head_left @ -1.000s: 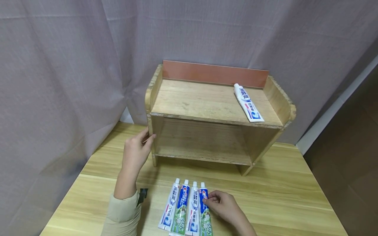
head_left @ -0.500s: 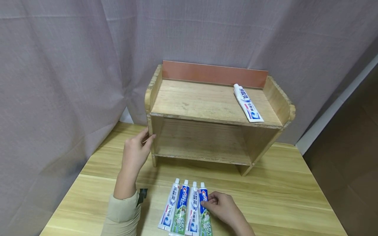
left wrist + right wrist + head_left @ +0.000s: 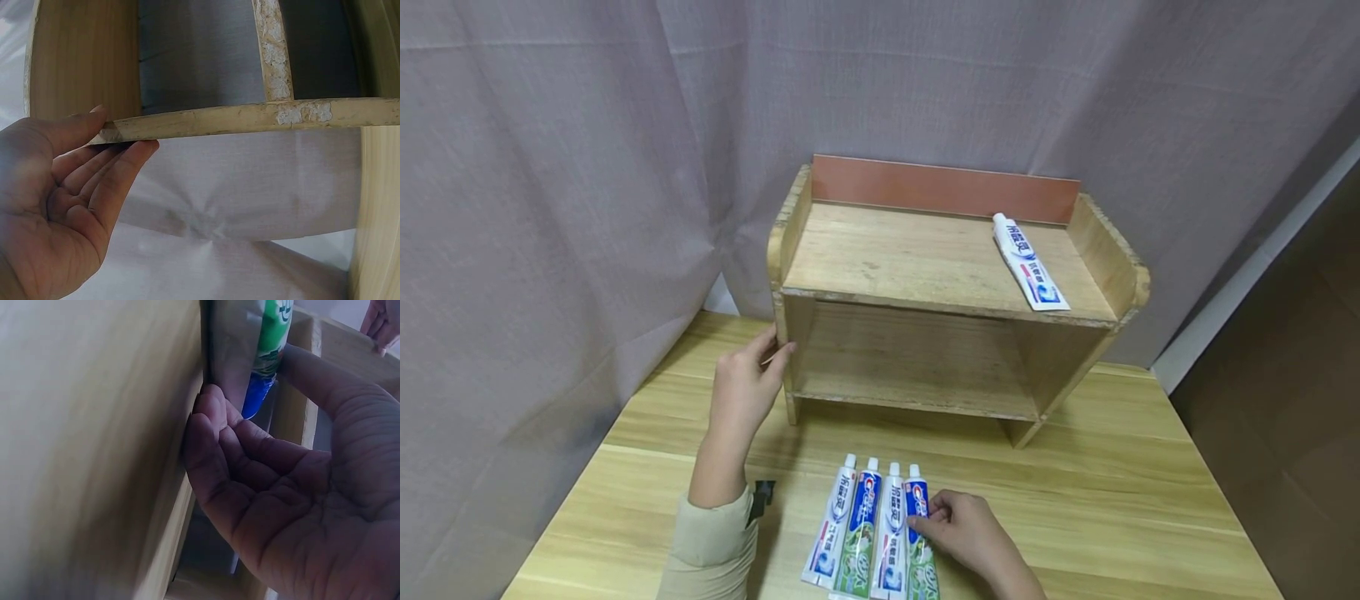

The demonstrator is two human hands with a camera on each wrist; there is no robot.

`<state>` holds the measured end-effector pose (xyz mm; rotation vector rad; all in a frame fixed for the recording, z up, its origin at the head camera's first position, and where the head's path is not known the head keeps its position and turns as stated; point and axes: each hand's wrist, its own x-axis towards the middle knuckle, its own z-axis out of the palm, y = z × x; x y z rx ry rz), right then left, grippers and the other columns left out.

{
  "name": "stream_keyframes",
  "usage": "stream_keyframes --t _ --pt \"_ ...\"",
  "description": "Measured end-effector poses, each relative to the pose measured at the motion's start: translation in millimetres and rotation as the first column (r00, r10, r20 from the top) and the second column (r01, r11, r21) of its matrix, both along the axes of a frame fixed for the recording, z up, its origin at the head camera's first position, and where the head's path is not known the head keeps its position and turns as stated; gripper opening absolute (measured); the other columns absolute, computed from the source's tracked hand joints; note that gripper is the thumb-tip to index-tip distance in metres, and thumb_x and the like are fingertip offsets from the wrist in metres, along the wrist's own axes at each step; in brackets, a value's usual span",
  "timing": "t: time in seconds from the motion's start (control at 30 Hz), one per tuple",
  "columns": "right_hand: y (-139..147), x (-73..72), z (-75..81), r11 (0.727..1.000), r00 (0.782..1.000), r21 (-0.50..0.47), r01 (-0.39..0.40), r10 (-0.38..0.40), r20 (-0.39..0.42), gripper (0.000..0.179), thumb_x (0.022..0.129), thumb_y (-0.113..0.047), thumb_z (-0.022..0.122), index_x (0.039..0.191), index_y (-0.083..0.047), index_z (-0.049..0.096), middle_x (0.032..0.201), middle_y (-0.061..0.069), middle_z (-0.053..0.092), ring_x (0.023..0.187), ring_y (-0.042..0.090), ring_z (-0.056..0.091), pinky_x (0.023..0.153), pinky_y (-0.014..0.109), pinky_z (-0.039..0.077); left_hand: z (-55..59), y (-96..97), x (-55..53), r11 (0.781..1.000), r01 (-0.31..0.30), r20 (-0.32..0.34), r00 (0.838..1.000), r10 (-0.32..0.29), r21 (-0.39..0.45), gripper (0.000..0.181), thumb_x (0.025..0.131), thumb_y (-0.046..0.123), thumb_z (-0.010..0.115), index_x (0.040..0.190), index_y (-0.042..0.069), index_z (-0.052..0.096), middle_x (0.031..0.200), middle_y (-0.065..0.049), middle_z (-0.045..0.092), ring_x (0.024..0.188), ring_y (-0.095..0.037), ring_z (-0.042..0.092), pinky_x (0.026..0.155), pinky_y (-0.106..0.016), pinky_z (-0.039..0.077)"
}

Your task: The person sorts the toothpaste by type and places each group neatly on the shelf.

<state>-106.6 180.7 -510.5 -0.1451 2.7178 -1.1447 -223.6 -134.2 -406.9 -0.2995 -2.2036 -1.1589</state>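
Observation:
A small wooden shelf (image 3: 887,250) with two tiers stands on the table. My left hand (image 3: 745,387) grips the front edge of its left side panel (image 3: 206,122), thumb on one face and fingers on the other. Several toothpaste tubes lie side by side in front of the shelf, caps pointing at it, white and blue-green by turns. At the right end of the row, my right hand (image 3: 966,529) pinches the blue-green toothpaste tube (image 3: 922,567), thumb on top and fingers at its right edge. In the right wrist view that tube (image 3: 274,331) shows between thumb and fingers.
One white toothpaste tube (image 3: 1030,262) lies slanted on the upper tier's right part, its cap toward the reddish back strip (image 3: 947,190). Grey curtain (image 3: 587,167) hangs behind and to the left. A brown panel (image 3: 1285,375) stands along the right.
My right thumb has slid slightly down and left on the blue-green tube, the hand shifting a little with it. The left hand keeps its grip on the shelf, and the tubes lie as before.

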Motion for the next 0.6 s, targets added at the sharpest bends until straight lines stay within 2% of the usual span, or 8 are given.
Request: stream_keyframes --t 0.37,0.6 --pt "-5.8 -2.3 -0.9 0.996 0.999 0.083 0.026 -0.024 -0.023 0.04 0.082 -0.044 0.081 0.075 -0.013 0.057 0.062 -0.006 0.052 0.054 0.008 0.044 0.046 0.021 0.038 -1.0 -0.3 -1.3 1.0 -0.001 0.008 1.0 0.002 -0.008 0.028 0.095 0.014 0.072 0.119 0.001 0.072 0.106 -0.017 0.074 0.096 -0.031 0.073 0.076 -0.037 0.064" --pt "-7.5 -3.4 -2.8 0.993 0.999 0.111 0.034 -0.031 -0.026 0.04 0.082 -0.043 0.081 0.074 -0.014 0.056 0.062 -0.006 0.051 0.054 0.008 0.044 0.045 0.02 0.037 -1.4 -0.3 -1.0 1.0 -0.002 0.012 1.0 0.003 -0.012 0.027 0.095 0.014 0.072 0.119 0.001 0.072 0.107 -0.017 0.074 0.096 -0.031 0.073 0.077 -0.037 0.064"
